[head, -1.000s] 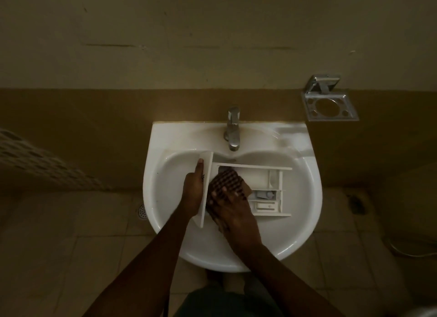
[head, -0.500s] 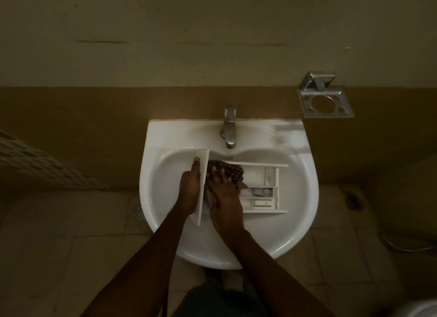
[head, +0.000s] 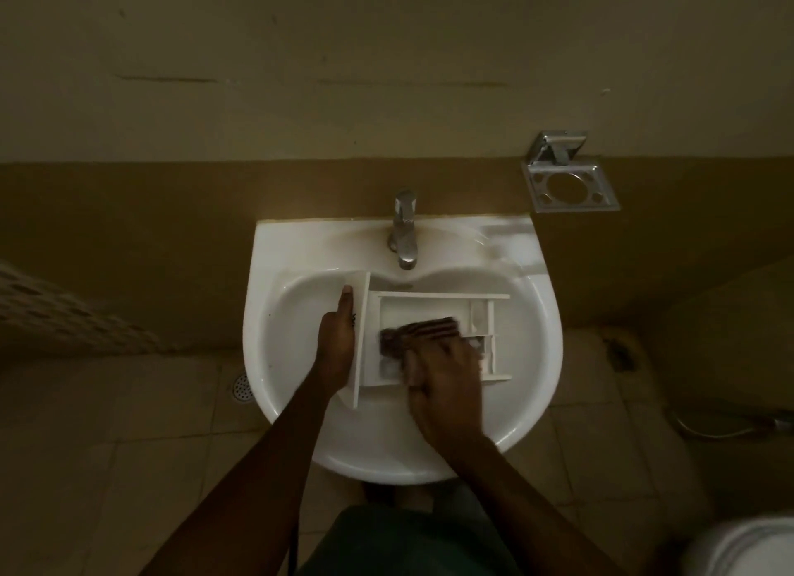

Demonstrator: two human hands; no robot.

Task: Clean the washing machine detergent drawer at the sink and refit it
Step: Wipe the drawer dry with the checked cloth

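A white detergent drawer lies across the bowl of the white sink, its front panel to the left and its small compartments to the right. My left hand grips the front panel, thumb along its face. My right hand presses a dark checked cloth into the drawer's large compartment; the hand is motion-blurred and covers the drawer's near wall and part of the cloth.
A chrome tap stands at the back of the sink, above the drawer. A metal soap holder is fixed to the wall at the right. A floor drain lies left of the sink. A white fixture shows at the bottom right.
My right hand and the cloth have slid from the drawer's far left corner toward the middle and near side. My left hand still holds the front panel.
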